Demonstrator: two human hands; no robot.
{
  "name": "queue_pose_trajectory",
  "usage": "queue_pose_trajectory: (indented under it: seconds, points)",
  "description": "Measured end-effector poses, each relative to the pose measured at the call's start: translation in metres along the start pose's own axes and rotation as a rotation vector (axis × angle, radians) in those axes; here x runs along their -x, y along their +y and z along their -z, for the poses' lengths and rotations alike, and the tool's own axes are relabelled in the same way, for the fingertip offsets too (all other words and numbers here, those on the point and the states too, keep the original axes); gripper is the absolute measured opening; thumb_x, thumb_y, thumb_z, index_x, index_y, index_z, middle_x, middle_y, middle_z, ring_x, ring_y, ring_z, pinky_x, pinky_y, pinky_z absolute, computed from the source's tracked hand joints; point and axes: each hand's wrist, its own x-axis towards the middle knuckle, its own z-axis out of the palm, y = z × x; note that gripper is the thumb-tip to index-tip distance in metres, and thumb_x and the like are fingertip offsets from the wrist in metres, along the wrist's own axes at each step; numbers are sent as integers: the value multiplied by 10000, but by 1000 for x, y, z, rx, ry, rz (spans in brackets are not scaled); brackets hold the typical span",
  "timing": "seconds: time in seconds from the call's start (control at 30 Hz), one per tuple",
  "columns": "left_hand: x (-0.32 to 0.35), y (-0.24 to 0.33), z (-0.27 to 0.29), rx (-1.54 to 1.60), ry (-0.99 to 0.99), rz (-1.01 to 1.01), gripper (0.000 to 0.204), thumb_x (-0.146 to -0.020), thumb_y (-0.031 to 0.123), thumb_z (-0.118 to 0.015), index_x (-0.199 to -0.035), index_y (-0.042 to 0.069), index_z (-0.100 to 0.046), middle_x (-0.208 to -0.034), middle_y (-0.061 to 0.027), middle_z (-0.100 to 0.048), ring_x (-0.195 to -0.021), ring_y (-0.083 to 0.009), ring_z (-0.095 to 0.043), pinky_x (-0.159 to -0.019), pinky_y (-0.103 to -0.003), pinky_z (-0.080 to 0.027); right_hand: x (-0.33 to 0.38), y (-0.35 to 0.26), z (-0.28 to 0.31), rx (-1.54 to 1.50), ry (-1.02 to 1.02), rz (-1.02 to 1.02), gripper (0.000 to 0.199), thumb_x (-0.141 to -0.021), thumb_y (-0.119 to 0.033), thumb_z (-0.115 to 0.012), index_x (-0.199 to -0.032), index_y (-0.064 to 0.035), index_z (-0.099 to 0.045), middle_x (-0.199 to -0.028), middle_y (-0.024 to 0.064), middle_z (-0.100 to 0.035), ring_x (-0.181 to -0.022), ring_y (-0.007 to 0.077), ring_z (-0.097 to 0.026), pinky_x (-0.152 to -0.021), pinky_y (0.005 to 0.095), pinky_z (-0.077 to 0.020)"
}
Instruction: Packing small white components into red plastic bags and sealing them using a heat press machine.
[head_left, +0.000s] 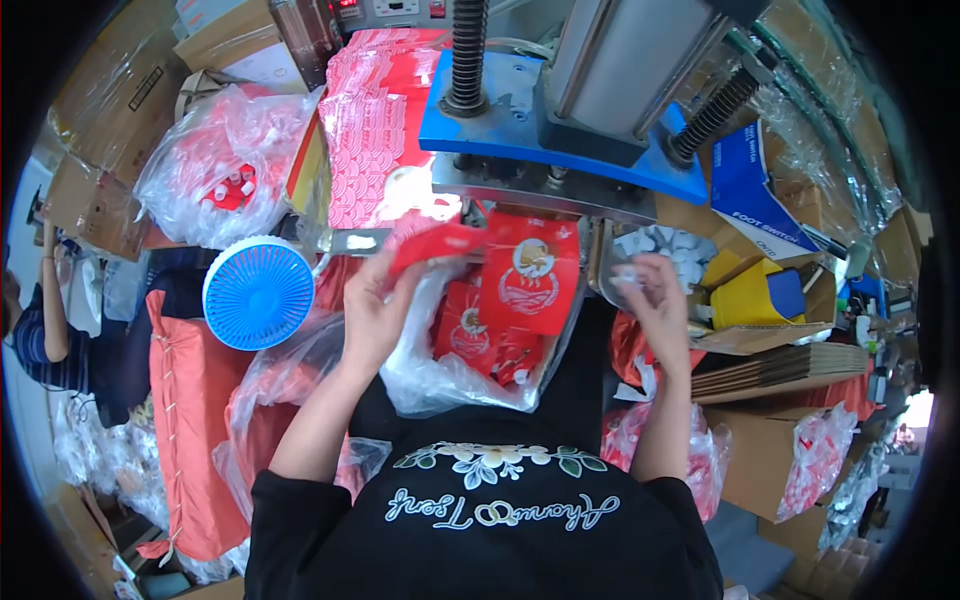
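My left hand (372,312) is closed on a red packet (437,246), blurred at its edges, just below the front of the blue press (520,110). To the right, my right hand (657,305) has its fingers curled together beside a tub of small whitish pieces (665,250). Something small and pale shows at those fingertips, too blurred to name. Between my hands is a box lined with clear plastic (415,370), holding several red packets. On top lies a large red printed packet (535,270) with a round pale picture.
A stack of red patterned sheets (370,130) lies left of the press. A blue fan (258,293) stands at my left, near a plastic bag of red and white pieces (230,185). At right are a carton with a yellow piece (755,300) and flattened cardboard (780,372).
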Motion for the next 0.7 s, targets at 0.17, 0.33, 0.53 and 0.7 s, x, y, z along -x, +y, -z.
queue_pose_trajectory:
  seconds: [0.17,0.33,0.53,0.7]
  points:
    - [36,-22,-28,155,-224,305,81,-865,12,-708,-941,-9,-725,-898,-44,-714,-826,-86,-632,-743,-235,-490,2,-47,-41,39,-207,-9,255,-903,-14,-636,-1156,10,-651,-1074,96,-697,-1002,143,-639,-911,282,-490]
    - [53,-29,-41,137,-329,128,122,-859,62,-732,-933,-34,-721,-819,-47,-692,-751,-79,-603,-697,-242,-489,-1,-49,-59,-28,-505,-212,223,-870,-57,-689,-1082,10,-663,-1063,96,-703,-994,148,-645,-865,285,-507]
    - [32,-39,-62,151,-394,431,286,-928,227,-697,-1007,-48,-707,-838,-41,-697,-734,-70,-623,-673,-241,-513,-16,-27,-64,-110,-207,-76,327,-875,-83,-701,-1185,-4,-637,-1084,105,-702,-989,160,-648,-858,288,-507]
    - [-3,-14,-84,394,-251,614,308,-917,208,-698,-1039,-74,-682,-889,-124,-725,-742,-163,-701,-632,-279,-553,-38,-7,-11,430,88,38,330,-910,-182,-668,-1175,13,-646,-1021,153,-717,-955,201,-679,-844,303,-510]
